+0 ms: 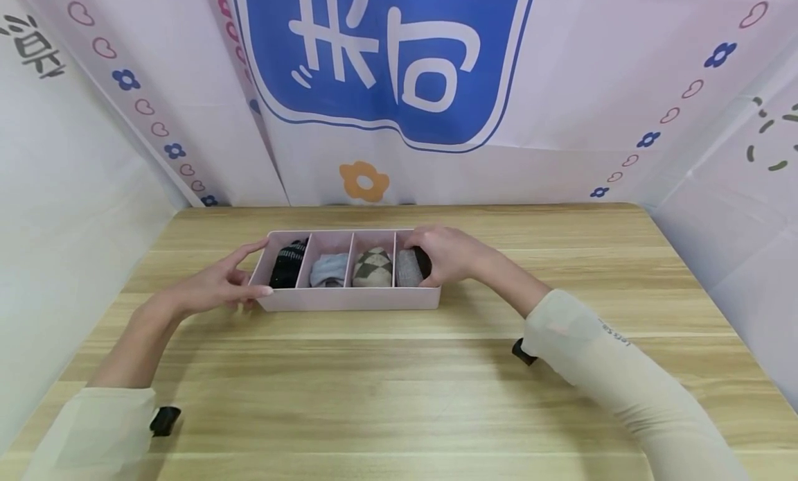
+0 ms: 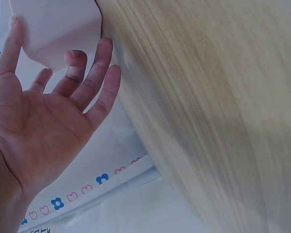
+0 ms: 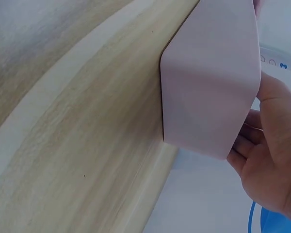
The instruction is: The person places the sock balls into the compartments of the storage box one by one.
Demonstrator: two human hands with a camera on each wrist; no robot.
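Note:
A pale pink divided storage box [image 1: 349,299] stands on the wooden table, a row of compartments across it. From left to right lie a black patterned sock [image 1: 288,266], a light blue folded sock [image 1: 329,269], an argyle sock [image 1: 373,267] and a grey sock [image 1: 409,267] with a dark part. My left hand [image 1: 215,281] holds the box's left end, thumb on the front corner and index finger at the back; its other fingers hang loosely beside it. Reaching into the rightmost compartment, my right hand [image 1: 450,254] grips the grey sock; its fingertips are partly hidden behind the box wall [image 3: 208,107].
The wooden table [image 1: 386,391] extends in front of the box and to both sides. Behind it hangs a white printed cloth [image 1: 548,120] with a blue sign, and pale cloth walls flank the table. Black straps [image 1: 165,421] show at both sleeves.

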